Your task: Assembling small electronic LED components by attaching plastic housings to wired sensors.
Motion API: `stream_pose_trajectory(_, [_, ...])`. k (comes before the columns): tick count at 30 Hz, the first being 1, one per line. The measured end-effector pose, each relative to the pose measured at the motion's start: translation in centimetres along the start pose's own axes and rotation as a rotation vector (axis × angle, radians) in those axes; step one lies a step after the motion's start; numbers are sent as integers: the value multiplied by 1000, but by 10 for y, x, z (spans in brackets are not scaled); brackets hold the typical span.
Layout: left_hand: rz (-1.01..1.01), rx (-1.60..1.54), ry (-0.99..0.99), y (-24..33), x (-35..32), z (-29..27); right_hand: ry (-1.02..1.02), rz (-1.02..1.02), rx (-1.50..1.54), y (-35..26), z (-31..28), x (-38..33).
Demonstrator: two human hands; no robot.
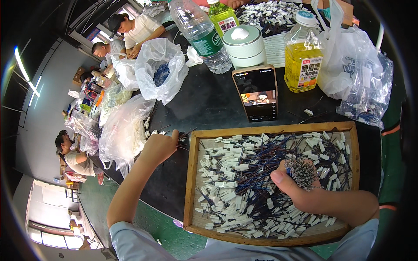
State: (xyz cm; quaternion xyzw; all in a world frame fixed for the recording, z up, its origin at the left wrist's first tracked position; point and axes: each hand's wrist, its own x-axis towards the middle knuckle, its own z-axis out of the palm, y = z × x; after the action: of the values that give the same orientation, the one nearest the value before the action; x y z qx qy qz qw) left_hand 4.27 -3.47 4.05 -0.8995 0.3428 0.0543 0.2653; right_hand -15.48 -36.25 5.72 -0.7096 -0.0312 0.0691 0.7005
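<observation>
A shallow wooden tray [190, 182] lies before me, filled with white plastic connectors [226, 185] on dark blue and brown wires [261, 163]. Over its right half, my right hand [300, 195] is closed around a thick bundle of wires [303, 173], whose silvery metal ends point up. Beyond the tray's left edge, my left hand [157, 148] is closed low over the black table. Thin dark wires show by its fingertips, but what they grip is hidden. A few white connectors lie just past that hand.
A phone [257, 98] stands upright behind the tray, near a white-green canister [244, 48], a clear bottle [202, 37] and a yellow drink bottle [303, 56]. Plastic bags [126, 130] lie left; another bag [361, 74] sits right. A connector heap [272, 17] lies beyond. People [139, 32] sit further along.
</observation>
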Motion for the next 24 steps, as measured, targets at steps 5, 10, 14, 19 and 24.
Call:
stream_pose_trajectory(5, [-6,-20,104,5,2,4,38,45,47,-1,3,-2])
stream_pose_trajectory(10, [-36,-49,140,8,1,8,-20,76,76,-3,0,-1])
stream_pose_trajectory(14, [-105,-63,176,13,-2,14,-28,16,-77,6,3,1])
stream_pose_trajectory(19, [-96,-83,232,9,-4,25,-2,108,49,-4,-1,-2])
stream_pose_trajectory(24, [-206,-278,265,10,-7,28,25,114,66,1,2,-2])
